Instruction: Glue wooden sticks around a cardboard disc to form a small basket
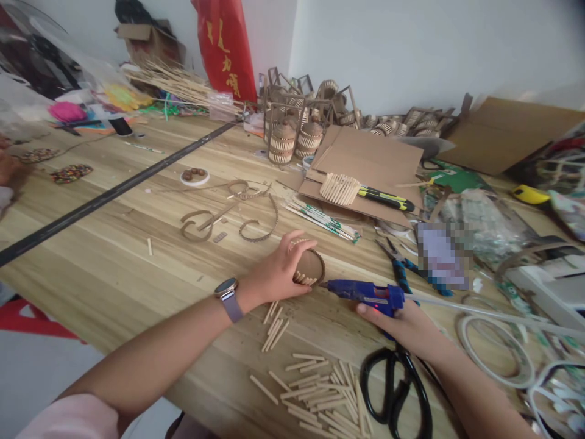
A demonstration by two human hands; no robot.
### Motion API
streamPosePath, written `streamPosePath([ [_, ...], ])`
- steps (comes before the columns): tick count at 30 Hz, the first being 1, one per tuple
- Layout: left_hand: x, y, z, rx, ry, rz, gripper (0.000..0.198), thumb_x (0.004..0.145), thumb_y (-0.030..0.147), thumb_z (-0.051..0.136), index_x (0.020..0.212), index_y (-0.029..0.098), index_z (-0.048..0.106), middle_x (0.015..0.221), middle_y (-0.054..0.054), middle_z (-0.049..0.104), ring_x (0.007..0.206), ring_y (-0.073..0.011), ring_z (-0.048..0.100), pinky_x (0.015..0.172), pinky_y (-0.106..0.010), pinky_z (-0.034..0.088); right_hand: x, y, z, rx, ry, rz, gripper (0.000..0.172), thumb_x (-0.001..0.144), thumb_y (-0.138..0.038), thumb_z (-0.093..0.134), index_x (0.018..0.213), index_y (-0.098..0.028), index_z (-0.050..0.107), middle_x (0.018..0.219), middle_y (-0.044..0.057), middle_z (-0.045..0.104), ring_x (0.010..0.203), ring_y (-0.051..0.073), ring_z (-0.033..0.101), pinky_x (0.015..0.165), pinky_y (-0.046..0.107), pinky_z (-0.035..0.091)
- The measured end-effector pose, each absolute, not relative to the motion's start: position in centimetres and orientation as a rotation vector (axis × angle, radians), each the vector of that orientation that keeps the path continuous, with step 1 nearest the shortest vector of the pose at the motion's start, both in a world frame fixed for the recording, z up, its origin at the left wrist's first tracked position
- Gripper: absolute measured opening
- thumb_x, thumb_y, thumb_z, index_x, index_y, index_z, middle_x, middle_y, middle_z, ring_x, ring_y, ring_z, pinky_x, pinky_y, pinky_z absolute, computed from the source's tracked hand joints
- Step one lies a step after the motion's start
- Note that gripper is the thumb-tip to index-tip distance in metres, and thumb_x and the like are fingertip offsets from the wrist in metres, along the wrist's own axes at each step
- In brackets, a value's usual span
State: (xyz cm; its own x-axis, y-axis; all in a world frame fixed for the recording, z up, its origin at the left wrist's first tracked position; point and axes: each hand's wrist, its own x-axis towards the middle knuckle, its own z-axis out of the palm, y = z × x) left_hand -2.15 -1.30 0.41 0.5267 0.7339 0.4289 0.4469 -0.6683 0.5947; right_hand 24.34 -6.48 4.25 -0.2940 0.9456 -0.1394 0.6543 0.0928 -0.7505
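Note:
My left hand is closed around a small round cardboard base with short wooden sticks standing along part of its rim. In my right hand is a blue glue gun with a small red light on. Its nozzle points left and is at the near right edge of the round base; whether it touches I cannot tell. A long white glue stick comes out of the gun's back. Below my hands lies a pile of short wooden sticks, beside black-handled scissors.
Blue-handled pliers lie just beyond the glue gun. A cardboard sheet carries a yellow-black utility knife and a row of sticks. Several small lantern-like crafts stand at the back. White tape rolls lie right.

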Motion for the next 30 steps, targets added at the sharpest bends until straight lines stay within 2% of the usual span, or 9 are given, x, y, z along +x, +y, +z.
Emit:
streamPosePath([
  [4,-2.2,-1.3,0.5,2.342,0.971,0.938,0.093,0.063,0.014,0.084,0.139,0.024,0.031,0.146,-0.021,0.028,0.138,-0.0386,0.039,0.111,-0.059,0.037,24.2,-6.9,3.8,-1.59,-2.052,0.973,0.047,0.081,-0.064,0.057,0.092,-0.022,0.076,0.087,0.007,0.078,0.081,0.028,0.071,0.078,0.039,0.059],
  [10,-2.2,-1.3,0.5,2.324,0.979,0.935,0.094,0.063,0.013,0.085,0.139,0.026,0.031,0.147,-0.019,0.028,0.138,-0.0382,0.039,0.112,-0.06,0.037,23.6,-7.1,4.1,-1.627,-2.084,0.888,0.043,0.081,-0.063,0.056,0.083,-0.024,0.075,0.081,0.006,0.077,0.077,0.028,0.071,0.076,0.04,0.058],
  [20,-2.1,-1.2,0.4,2.351,0.972,0.931,0.092,0.063,0.013,0.084,0.138,0.023,0.031,0.146,-0.021,0.028,0.139,-0.0386,0.037,0.111,-0.059,0.038,23.6,-7.3,3.9,-1.647,-2.107,0.869,0.037,0.081,-0.05,0.057,0.095,-0.021,0.076,0.098,0.008,0.079,0.089,0.029,0.073,0.083,0.041,0.057],
  [30,-2.1,-1.2,0.3,2.3,0.966,0.933,0.09,0.063,0.014,0.083,0.138,0.024,0.034,0.147,-0.02,0.029,0.137,-0.0384,0.039,0.111,-0.06,0.038,23.1,-7.4,4.1,-1.554,-2.163,0.779,0.032,0.083,-0.048,0.056,0.087,-0.021,0.074,0.093,0.01,0.078,0.083,0.028,0.073,0.077,0.038,0.058],
])
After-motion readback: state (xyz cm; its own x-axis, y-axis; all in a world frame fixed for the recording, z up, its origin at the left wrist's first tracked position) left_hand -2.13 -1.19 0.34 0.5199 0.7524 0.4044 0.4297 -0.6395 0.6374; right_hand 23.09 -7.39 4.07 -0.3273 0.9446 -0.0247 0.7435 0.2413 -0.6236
